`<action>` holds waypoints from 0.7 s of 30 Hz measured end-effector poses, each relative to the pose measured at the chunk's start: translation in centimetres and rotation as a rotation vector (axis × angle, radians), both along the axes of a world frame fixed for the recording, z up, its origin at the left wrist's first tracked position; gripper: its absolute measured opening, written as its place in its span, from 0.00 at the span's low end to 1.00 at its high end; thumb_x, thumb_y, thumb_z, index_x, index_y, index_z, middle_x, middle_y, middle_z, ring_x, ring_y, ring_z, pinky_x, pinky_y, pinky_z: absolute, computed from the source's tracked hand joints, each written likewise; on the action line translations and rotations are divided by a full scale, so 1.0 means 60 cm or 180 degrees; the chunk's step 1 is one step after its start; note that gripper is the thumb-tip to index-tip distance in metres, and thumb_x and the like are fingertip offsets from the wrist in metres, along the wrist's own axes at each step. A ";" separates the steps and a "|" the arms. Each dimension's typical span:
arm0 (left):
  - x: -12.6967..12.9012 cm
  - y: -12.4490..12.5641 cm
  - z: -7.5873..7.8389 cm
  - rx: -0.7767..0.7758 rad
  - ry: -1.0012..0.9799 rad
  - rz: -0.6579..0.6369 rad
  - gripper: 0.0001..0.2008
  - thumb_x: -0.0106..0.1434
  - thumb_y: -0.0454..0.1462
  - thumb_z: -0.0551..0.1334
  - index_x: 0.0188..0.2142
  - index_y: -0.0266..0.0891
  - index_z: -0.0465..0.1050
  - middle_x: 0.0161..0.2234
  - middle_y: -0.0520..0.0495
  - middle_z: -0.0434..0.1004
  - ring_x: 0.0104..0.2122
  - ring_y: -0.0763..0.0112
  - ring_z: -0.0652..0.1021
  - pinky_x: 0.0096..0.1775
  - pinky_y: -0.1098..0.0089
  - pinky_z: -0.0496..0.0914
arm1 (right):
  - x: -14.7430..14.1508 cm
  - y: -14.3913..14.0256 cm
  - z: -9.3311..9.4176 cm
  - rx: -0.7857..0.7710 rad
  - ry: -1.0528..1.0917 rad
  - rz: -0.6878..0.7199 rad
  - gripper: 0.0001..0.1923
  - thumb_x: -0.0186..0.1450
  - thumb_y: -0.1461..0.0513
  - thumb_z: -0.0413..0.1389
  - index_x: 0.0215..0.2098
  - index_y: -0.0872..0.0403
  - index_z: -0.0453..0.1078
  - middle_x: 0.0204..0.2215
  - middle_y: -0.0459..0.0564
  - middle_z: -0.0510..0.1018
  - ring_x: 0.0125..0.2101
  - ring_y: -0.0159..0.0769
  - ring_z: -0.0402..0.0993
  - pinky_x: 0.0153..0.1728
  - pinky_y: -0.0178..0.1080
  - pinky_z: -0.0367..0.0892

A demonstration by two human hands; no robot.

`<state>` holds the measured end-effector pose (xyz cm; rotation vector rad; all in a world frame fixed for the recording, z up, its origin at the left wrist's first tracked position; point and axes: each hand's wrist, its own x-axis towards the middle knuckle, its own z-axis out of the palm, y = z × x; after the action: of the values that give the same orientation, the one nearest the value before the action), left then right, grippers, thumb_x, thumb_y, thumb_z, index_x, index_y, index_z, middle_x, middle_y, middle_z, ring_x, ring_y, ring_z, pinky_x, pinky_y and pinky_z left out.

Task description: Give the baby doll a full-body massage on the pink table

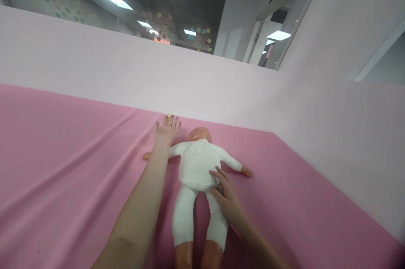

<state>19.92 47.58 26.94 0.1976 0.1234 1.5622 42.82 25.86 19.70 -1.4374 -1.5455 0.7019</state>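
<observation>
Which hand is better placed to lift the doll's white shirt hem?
Probably the right hand: its fingers already rest at the hem of the doll. The left hand lies flat on the pink sheet beside the head.

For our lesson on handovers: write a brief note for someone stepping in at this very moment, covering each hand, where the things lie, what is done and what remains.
Left hand: open, fingers spread, flat on the pink cloth sheet beside the doll's head, over its outstretched arm.
Right hand: fingers resting on the hip of the doll's suit, not gripping.
Plastic baby doll in a white one-piece suit: lying face up on the sheet, arms spread, legs toward the camera, feet bare.
Done: doll laid flat and clothed.
Left: hard to tell from this view; both hands are on or near the doll.
</observation>
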 end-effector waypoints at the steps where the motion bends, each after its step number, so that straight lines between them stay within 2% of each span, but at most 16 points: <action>1: 0.001 0.000 0.000 -0.0017 0.0003 0.0010 0.27 0.72 0.51 0.40 0.60 0.50 0.65 0.64 0.42 0.66 0.61 0.59 0.71 0.52 0.56 0.72 | 0.000 0.000 0.000 -0.0022 0.0006 0.0005 0.24 0.64 0.61 0.53 0.58 0.43 0.68 0.68 0.45 0.57 0.68 0.43 0.52 0.61 0.48 0.63; 8: 0.000 -0.005 0.009 -0.0013 0.0019 0.0010 0.26 0.72 0.49 0.41 0.62 0.49 0.64 0.66 0.42 0.61 0.61 0.60 0.70 0.51 0.59 0.72 | 0.001 0.000 -0.001 0.0047 0.0037 -0.0017 0.23 0.64 0.61 0.54 0.57 0.42 0.69 0.68 0.46 0.58 0.68 0.44 0.54 0.61 0.49 0.63; 15: 0.000 -0.005 0.009 0.0009 0.0083 0.0053 0.25 0.71 0.49 0.43 0.62 0.51 0.64 0.65 0.42 0.63 0.61 0.60 0.71 0.50 0.60 0.72 | 0.003 0.002 -0.003 0.0014 0.0033 0.0008 0.24 0.63 0.60 0.54 0.58 0.42 0.69 0.68 0.46 0.58 0.68 0.44 0.53 0.59 0.49 0.66; 21: 0.000 -0.003 0.008 -0.0029 0.0148 0.0081 0.25 0.71 0.49 0.43 0.60 0.48 0.66 0.64 0.42 0.65 0.61 0.60 0.71 0.48 0.63 0.72 | 0.001 0.002 -0.001 -0.0037 -0.0005 -0.0003 0.24 0.63 0.61 0.54 0.58 0.43 0.69 0.68 0.46 0.57 0.69 0.43 0.51 0.63 0.50 0.60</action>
<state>19.93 47.38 27.42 0.2263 0.1700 1.5824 42.87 25.96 19.65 -1.4477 -1.5442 0.7105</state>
